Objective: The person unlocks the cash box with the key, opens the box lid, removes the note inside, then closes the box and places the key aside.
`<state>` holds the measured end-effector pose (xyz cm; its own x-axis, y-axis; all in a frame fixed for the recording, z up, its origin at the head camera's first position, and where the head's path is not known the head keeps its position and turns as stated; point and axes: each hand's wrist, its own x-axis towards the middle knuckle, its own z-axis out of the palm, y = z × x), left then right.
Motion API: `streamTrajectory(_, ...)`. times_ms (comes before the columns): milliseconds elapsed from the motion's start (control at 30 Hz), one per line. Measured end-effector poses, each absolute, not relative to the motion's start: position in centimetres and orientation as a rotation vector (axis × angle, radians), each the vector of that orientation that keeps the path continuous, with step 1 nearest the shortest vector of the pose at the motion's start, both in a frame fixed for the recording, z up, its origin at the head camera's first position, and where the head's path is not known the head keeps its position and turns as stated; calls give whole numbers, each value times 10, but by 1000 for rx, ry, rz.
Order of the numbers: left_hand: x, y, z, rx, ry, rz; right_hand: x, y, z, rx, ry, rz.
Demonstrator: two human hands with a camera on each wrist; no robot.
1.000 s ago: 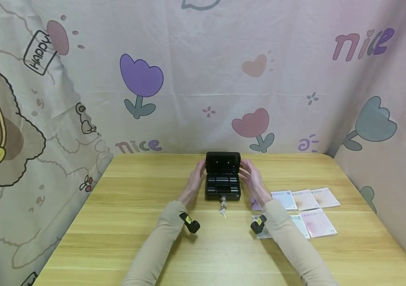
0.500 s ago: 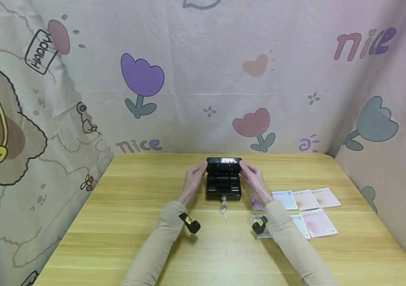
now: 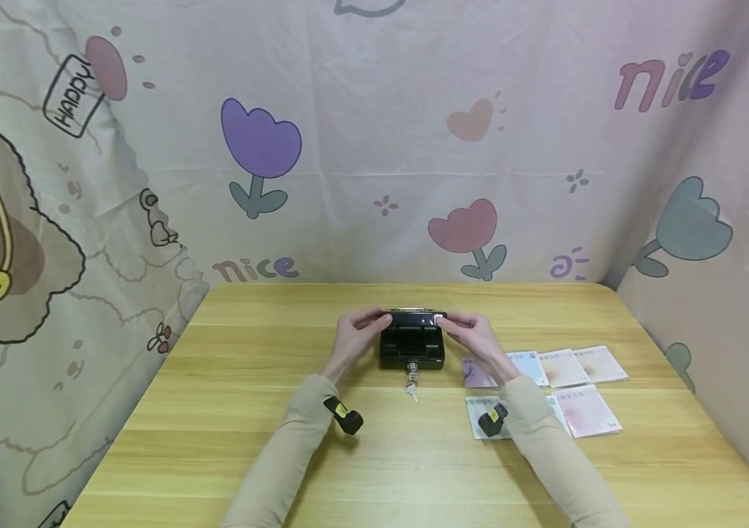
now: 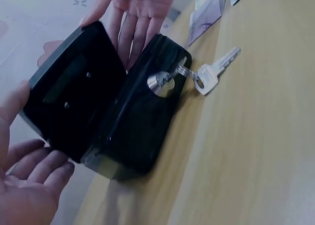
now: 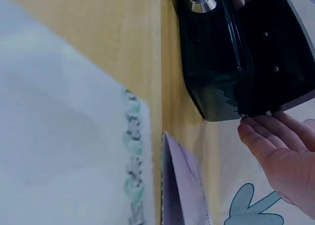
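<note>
A black cash box point(image 3: 384, 358) stands on the table with its lid point(image 3: 414, 320) tilted partway down over the compartmented inside. At the lid's left side, my left hand point(image 3: 352, 341) holds it, thumb on the front edge and fingers behind. My right hand point(image 3: 478, 339) holds the right side the same way. Both thumbs reach the lid's edge in the head view; in the left wrist view my left fingers point(image 4: 42, 168) lie near the hinge side. From the metal lock point(image 4: 160, 84) on the box's front hangs a key point(image 4: 209, 77) on a short chain.
Pastel printed paper sheets, some folded, lie in two rows to the right, among them a pink one point(image 3: 587, 412) and a purple one point(image 3: 477, 372). My right forearm passes over some of them. A patterned cloth point(image 3: 348, 147) hangs behind the wooden table point(image 3: 249, 440).
The lid has swung forward and down from nearly upright to partly lowered. Both hands have moved inward with it, thumbs now on its front edge. The papers and key have stayed in place.
</note>
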<state>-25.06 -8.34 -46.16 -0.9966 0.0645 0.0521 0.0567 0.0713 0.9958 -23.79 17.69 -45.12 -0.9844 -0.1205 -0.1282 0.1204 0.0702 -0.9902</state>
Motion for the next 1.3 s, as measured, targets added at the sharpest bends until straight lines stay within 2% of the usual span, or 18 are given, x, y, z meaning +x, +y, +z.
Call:
streamTrajectory(467,-245,-98,-473,277,2094,2134,-229,182,-460,-65,2213,-1912)
streamTrajectory(1000,-241,-99,-484,246,2104,2088,-227,178,-465,-69,2254,-1855)
streamTrajectory(1300,-238,-99,-487,316,2183,2075,-229,175,-467,-76,2297,-1826)
